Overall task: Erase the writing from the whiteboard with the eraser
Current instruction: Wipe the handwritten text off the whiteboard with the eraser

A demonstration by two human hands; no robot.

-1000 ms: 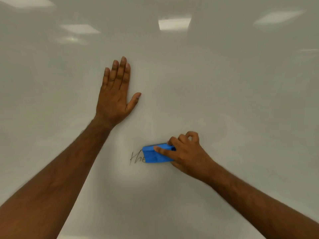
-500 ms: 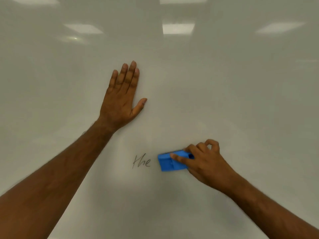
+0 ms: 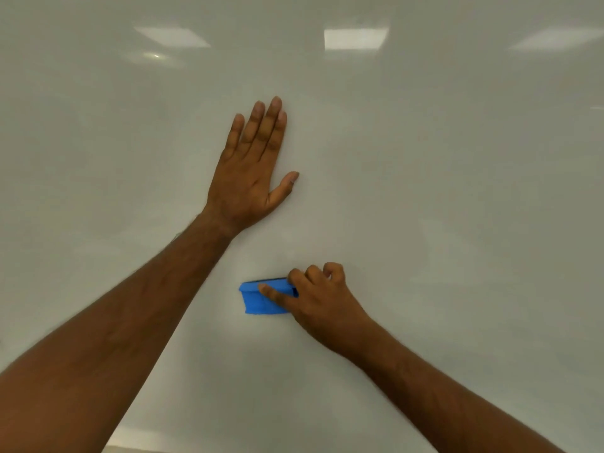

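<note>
A white glossy whiteboard (image 3: 441,197) fills the whole view. My right hand (image 3: 322,299) grips a blue eraser (image 3: 261,300) and holds it flat against the board below the centre, thumb lying along its lower side. No writing shows on the board; the spot where the word "the" stood lies under the eraser. My left hand (image 3: 251,171) rests flat on the board above and a little left of the eraser, fingers straight and pointing up, thumb spread to the right.
Ceiling lights reflect as bright patches (image 3: 356,39) along the top of the board. A strip of the board's lower edge (image 3: 137,447) shows at the bottom left.
My right hand has slid the eraser left over the word "the", which showed beside it half a second ago and is now out of sight. My left hand stays flat on the board.
</note>
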